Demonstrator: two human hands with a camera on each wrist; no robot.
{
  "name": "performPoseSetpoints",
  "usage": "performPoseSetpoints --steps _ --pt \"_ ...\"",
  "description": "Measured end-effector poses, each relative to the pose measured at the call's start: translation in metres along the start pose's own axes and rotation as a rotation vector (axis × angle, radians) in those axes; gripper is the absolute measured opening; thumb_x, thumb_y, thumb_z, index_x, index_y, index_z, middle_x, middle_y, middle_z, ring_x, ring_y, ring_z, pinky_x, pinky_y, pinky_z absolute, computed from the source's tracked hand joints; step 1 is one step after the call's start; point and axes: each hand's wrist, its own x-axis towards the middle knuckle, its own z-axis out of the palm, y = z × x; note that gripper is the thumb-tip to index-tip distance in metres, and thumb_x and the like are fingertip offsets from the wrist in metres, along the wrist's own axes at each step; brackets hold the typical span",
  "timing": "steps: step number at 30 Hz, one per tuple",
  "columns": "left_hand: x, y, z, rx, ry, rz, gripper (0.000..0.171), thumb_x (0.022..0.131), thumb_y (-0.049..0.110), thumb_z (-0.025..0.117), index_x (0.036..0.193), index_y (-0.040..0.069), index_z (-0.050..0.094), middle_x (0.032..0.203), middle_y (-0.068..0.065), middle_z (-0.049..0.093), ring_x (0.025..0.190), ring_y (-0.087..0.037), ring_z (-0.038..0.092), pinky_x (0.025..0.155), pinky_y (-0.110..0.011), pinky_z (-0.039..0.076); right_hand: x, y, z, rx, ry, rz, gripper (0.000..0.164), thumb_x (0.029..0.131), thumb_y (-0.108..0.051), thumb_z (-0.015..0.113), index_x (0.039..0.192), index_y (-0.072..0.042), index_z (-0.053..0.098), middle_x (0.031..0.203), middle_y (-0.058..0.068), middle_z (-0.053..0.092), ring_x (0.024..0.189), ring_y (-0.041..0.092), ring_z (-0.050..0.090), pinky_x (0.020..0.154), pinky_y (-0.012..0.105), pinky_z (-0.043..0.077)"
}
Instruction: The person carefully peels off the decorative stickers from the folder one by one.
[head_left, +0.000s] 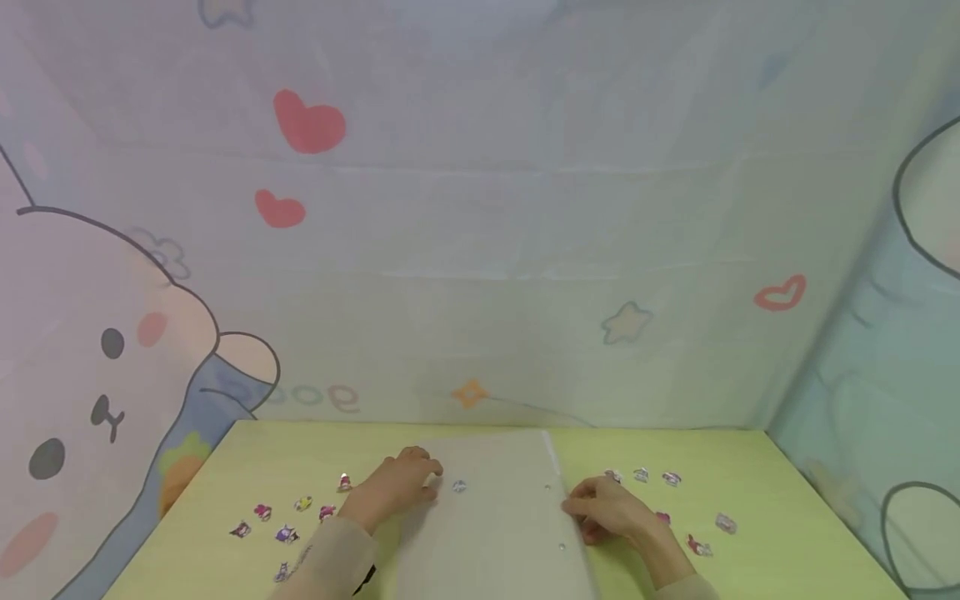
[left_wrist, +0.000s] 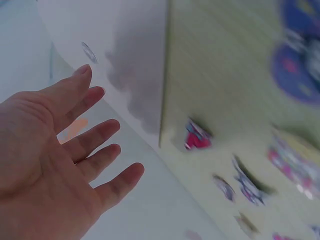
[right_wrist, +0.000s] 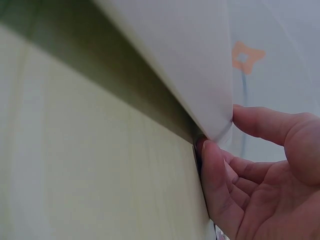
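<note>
A flat white sheet [head_left: 491, 533], perhaps the cover of a folder or booklet, lies in the middle of the yellow table. My right hand [head_left: 611, 510] pinches its right edge. In the right wrist view, the thumb [right_wrist: 260, 122] is against the upper face and a finger is beneath, with that edge raised off the tabletop. My left hand [head_left: 397, 487] hovers by the left edge with loosely spread fingers, holding nothing. Just beyond its fingertips, a small round sticker-like piece [head_left: 459, 486] sits on the sheet. Two small round dots mark the sheet's right side.
Several small cartoon cutouts, among them a purple one [head_left: 287, 534], are scattered left of the sheet. More lie to the right, including a red one [head_left: 698, 546]. A printed cloth backdrop [head_left: 480, 250] rises behind the table [head_left: 720, 458] and along both sides.
</note>
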Motion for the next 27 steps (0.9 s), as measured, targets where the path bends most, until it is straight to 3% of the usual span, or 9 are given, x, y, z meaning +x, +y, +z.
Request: performPoseSetpoints --steps 7,12,18,27 --pt "0.021 0.019 0.001 -0.072 -0.046 0.011 0.026 0.082 0.022 0.062 0.108 0.019 0.059 0.112 0.000 0.048 0.114 -0.025 0.039 0.088 -0.058 0.030 -0.001 0.001 -0.001 0.006 0.001 0.001 0.038 0.081 -0.022 0.063 0.104 0.006 0.052 0.077 0.013 0.056 0.055 0.019 0.054 0.055 0.037 0.050" --pt "0.027 0.024 0.005 -0.055 -0.019 0.041 0.018 0.081 0.022 0.063 0.099 0.020 0.061 0.104 0.003 0.050 0.109 -0.023 0.042 0.087 -0.057 0.032 -0.002 0.000 0.000 0.016 -0.005 0.005 0.039 0.080 -0.023 0.064 0.103 0.006 0.052 0.076 0.012 0.056 0.054 0.017 0.054 0.054 0.035 0.050" --pt "0.029 0.024 0.010 -0.055 0.001 0.046 0.008 0.081 0.021 0.063 0.088 0.022 0.060 0.097 0.004 0.050 0.104 -0.023 0.045 0.085 -0.057 0.034 -0.003 -0.001 0.001 0.021 -0.008 -0.003 0.037 0.080 -0.021 0.064 0.101 0.006 0.053 0.075 0.012 0.056 0.053 0.017 0.053 0.053 0.035 0.050" --pt "0.024 0.028 0.010 -0.088 0.009 0.022 0.009 0.080 0.021 0.064 0.080 0.021 0.055 0.094 0.003 0.048 0.097 -0.021 0.045 0.086 -0.055 0.033 -0.006 -0.004 0.004 0.024 0.001 0.010 0.035 0.080 -0.020 0.063 0.101 0.006 0.052 0.077 0.013 0.055 0.054 0.017 0.054 0.054 0.036 0.050"
